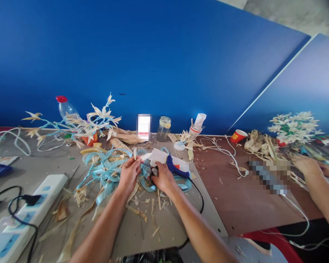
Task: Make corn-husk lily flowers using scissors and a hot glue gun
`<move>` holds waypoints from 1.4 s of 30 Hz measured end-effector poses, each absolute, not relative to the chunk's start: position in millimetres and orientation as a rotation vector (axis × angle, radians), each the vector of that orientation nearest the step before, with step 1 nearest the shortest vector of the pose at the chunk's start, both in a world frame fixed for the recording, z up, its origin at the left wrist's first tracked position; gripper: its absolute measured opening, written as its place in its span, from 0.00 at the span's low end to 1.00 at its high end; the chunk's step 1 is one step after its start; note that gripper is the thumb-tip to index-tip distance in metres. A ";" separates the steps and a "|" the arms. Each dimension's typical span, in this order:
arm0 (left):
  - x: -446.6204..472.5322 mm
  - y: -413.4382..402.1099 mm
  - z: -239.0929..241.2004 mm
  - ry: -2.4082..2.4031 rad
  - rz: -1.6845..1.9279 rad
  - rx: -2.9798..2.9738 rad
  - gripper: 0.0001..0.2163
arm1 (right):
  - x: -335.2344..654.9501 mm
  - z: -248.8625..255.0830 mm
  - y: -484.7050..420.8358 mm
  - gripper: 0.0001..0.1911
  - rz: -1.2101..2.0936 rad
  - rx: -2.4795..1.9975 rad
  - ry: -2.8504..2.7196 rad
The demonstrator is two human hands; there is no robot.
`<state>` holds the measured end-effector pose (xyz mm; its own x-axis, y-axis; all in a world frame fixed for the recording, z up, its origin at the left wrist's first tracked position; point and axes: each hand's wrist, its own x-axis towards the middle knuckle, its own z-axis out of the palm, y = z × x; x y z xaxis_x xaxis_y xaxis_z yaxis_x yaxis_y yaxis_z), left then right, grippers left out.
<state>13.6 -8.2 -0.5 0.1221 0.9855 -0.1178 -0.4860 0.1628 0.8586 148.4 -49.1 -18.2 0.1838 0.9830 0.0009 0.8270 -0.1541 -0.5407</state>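
My left hand (129,172) pinches a pale corn-husk flower (145,157) whose pointed petals stick out past the fingertips. My right hand (163,177) is closed around the dark handles of a pair of scissors (154,171), with the blades reaching left toward the flower. Fingers hide part of both things. Just right of the scissors, a blue glue gun (173,166) lies on a white sheet (157,156). Light blue ribbon (105,171) is heaped beside my left hand and partly under both hands.
Husk scraps (141,215) litter the table. A white power strip (41,204) lies at left. Husk flowers on blue stems (98,117) stand behind the ribbon, near a glass jar (163,129). A co-worker's arm (318,182) reaches in at right, past a red paper cup (238,136).
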 end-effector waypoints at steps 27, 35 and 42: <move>18.4 -14.5 0.2 0.738 1.108 0.861 0.11 | 153.9 -7.5 -48.1 0.15 0.719 -1.515 -1.531; 26.7 -18.0 -10.1 0.784 0.935 1.046 0.13 | 155.8 -5.1 -45.3 0.10 0.606 -1.349 -1.310; 29.8 -24.2 -4.0 0.671 0.873 0.890 0.14 | 166.4 -10.6 -36.5 0.13 0.750 -1.375 -1.046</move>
<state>29.8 -24.2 -4.0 0.4885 0.8612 -0.1403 -0.3575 0.3442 0.8682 166.4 -36.5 -10.6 0.3889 0.9093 0.1484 0.1512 0.0959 -0.9838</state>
